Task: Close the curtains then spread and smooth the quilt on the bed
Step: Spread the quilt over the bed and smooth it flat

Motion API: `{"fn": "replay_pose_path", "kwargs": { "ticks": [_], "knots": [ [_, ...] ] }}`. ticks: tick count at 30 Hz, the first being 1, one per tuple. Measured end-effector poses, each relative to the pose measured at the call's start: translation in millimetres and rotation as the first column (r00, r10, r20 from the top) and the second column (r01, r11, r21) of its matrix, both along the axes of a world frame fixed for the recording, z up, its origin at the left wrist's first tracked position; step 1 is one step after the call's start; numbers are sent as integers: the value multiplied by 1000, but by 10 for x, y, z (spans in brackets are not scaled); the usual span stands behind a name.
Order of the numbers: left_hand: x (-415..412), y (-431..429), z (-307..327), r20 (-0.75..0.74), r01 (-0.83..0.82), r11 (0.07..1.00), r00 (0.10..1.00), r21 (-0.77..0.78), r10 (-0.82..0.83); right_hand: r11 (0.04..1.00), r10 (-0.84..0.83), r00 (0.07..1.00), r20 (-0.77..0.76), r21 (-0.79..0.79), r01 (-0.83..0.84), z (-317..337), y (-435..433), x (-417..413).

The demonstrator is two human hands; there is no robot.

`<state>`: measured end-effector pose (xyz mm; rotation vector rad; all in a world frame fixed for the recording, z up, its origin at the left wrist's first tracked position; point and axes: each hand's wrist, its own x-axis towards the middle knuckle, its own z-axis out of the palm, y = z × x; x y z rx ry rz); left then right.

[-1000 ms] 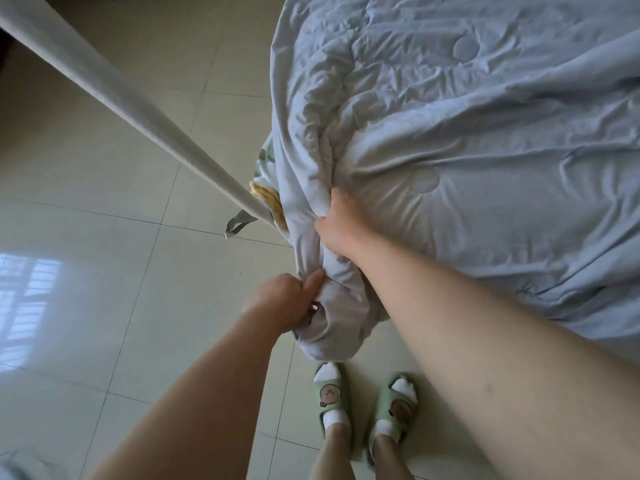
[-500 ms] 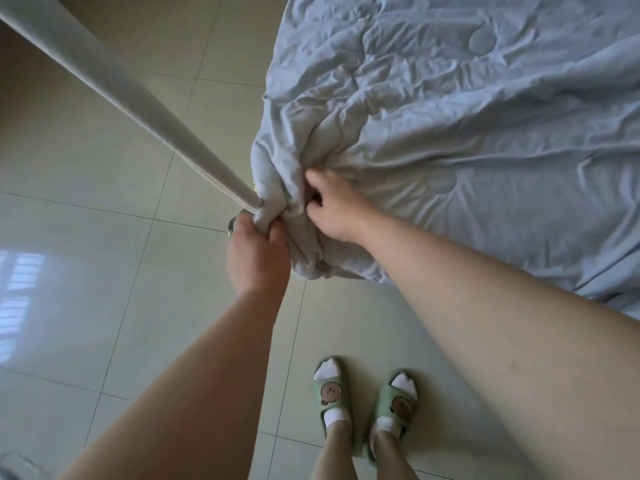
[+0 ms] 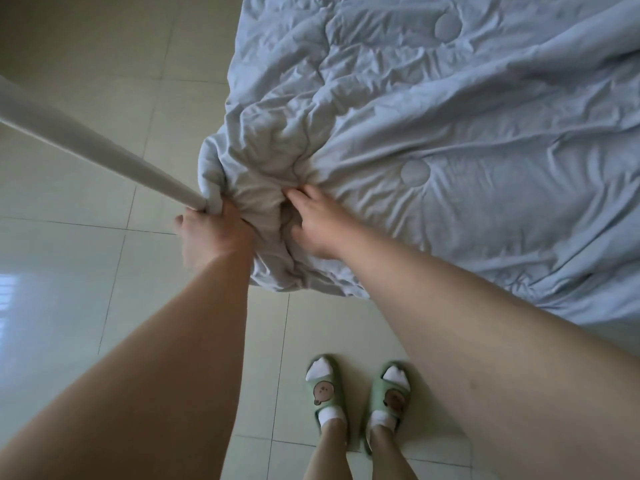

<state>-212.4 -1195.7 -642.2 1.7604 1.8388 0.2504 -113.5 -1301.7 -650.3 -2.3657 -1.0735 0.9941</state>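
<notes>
Quilt [image 3: 433, 168], pale blue and heavily creased, lies across the bed with its near corner bunched at the bed's corner, right by the white post [image 3: 86, 150] that slants in from upper left. Curtains not in view, so their state can't be confirmed; the step in hand looks like the spreading part.

Left hand [image 3: 211, 237] is closed around a wad of quilt fabric at the corner, just below the foot of the post and touching or nearly touching it. Thumb side faces the floor; the fingers are buried in the cloth. Right hand [image 3: 313, 226] rests on the quilt just beside the left, fingers [image 3: 294, 194] curled and pinching into a fold, with creases radiating out from that spot. Both hands grip cloth, neither is flat.

Person stands on the tiled floor [image 3: 86, 289] at the bed corner, green slippers [image 3: 360, 393] just short of the hanging quilt edge.

Judgement: corner is gathered, not yet laid out. Next move calls for drawing the corner outward and down over the bed corner, clear of the post, then opening the hands flat to sweep the creases toward the edges. Risk: fabric snagging on the post.
</notes>
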Motion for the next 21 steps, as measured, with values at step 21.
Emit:
{"fn": "replay_pose_path", "kwargs": {
  "ticks": [21],
  "knots": [
    [271, -879, -119, 42, -373, 822, 901, -430, 431, 988, -151, 985, 83, -25, 154, 128, -1160, 267]
  ]
}}
